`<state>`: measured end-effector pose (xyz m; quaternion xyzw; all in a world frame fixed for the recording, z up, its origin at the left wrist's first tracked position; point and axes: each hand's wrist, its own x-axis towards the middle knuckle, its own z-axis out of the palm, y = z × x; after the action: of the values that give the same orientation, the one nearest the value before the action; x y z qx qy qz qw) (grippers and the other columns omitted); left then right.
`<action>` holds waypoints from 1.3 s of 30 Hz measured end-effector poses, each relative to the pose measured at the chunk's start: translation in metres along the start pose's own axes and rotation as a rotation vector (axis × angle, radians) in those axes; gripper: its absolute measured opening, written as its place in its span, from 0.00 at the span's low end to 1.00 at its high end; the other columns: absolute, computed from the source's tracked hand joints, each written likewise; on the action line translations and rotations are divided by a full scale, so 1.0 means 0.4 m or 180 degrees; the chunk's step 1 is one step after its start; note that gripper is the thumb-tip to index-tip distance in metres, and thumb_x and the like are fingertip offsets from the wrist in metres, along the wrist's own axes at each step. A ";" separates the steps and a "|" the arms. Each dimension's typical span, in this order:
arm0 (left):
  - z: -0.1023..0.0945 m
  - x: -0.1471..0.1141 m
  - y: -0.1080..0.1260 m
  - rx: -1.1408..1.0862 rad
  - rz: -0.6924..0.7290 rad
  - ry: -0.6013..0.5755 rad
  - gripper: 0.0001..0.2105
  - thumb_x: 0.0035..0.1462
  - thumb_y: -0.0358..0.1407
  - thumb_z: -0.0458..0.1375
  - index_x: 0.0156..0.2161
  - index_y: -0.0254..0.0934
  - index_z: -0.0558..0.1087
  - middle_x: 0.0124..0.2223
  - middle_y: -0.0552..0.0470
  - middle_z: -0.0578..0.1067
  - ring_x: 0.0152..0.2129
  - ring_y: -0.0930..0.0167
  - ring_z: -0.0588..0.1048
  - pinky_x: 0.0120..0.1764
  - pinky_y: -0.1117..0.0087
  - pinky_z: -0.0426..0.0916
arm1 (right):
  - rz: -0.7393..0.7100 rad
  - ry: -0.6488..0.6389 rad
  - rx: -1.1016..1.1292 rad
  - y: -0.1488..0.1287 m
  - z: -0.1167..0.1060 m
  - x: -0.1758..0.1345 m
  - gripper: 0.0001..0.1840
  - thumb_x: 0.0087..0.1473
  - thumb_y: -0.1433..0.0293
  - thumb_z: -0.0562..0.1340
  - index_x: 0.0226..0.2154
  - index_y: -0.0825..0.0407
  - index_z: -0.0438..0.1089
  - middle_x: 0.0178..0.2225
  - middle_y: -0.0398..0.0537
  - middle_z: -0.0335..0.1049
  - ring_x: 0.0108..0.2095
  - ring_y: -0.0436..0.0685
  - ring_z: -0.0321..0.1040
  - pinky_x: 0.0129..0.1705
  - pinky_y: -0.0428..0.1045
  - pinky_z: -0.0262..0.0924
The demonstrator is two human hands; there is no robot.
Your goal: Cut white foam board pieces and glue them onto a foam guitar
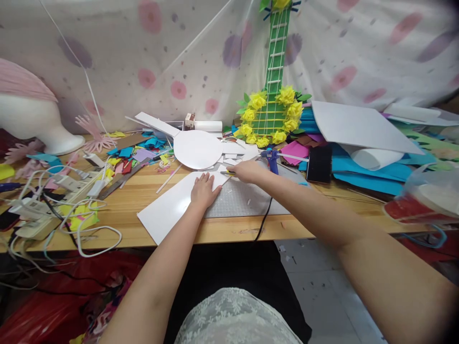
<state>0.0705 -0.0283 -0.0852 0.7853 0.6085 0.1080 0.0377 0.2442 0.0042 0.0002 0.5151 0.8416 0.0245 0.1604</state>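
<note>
My left hand [205, 190] lies with fingers spread on a white foam board sheet [168, 205], pressing it against the table and a grey cutting mat [234, 200]. My right hand [245, 171] is closed around a utility knife [226, 172], of which a little yellow shows; its tip is at the board's upper right edge. Just behind the hands lies a white round-bodied cutout with a long neck [198, 149]. A blue glue gun [272, 161] with a clear stick rests right of my right hand.
A green paper guitar with yellow flowers [274, 107] leans on the back curtain. Cables and a power strip [68, 188] crowd the left, near a white head form [32, 114]. At right are a black phone [319, 164], stacked blue sheets [366, 174] and a plastic tub [423, 200].
</note>
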 end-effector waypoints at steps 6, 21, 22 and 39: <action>0.003 -0.001 -0.002 -0.0028 0.0028 0.0040 0.27 0.58 0.48 0.45 0.57 0.32 0.61 0.61 0.41 0.57 0.60 0.62 0.53 0.60 0.58 0.46 | 0.0193 -0.0100 0.0053 0.043 0.044 -0.057 0.24 0.58 0.63 0.48 0.57 0.41 0.56 0.44 0.56 0.71 0.40 0.62 0.68 0.34 0.49 0.54; 0.003 -0.009 -0.001 -0.0061 0.0091 0.0095 0.28 0.58 0.48 0.44 0.57 0.31 0.61 0.61 0.41 0.58 0.59 0.61 0.53 0.59 0.58 0.46 | 0.0482 0.0212 0.0505 0.049 0.054 -0.036 0.26 0.57 0.59 0.50 0.58 0.40 0.53 0.49 0.53 0.68 0.45 0.62 0.66 0.37 0.50 0.56; 0.004 -0.010 0.006 -0.0059 0.0031 0.0109 0.28 0.58 0.48 0.44 0.57 0.31 0.60 0.61 0.41 0.58 0.59 0.60 0.53 0.59 0.57 0.46 | 0.0484 0.0216 0.0486 0.042 0.056 -0.027 0.26 0.57 0.60 0.49 0.58 0.41 0.54 0.49 0.53 0.68 0.45 0.62 0.66 0.37 0.51 0.56; -0.033 -0.007 -0.029 -0.0109 -0.0242 0.0453 0.19 0.57 0.33 0.44 0.51 0.31 0.67 0.57 0.42 0.64 0.56 0.64 0.60 0.57 0.63 0.54 | 0.0054 0.0438 0.0394 -0.103 -0.002 0.078 0.24 0.59 0.66 0.45 0.57 0.45 0.55 0.43 0.55 0.71 0.42 0.60 0.68 0.36 0.50 0.56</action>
<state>0.0558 -0.0290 -0.0751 0.7512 0.6370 0.1723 0.0118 0.1955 0.0122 -0.0153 0.5283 0.8461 0.0091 0.0698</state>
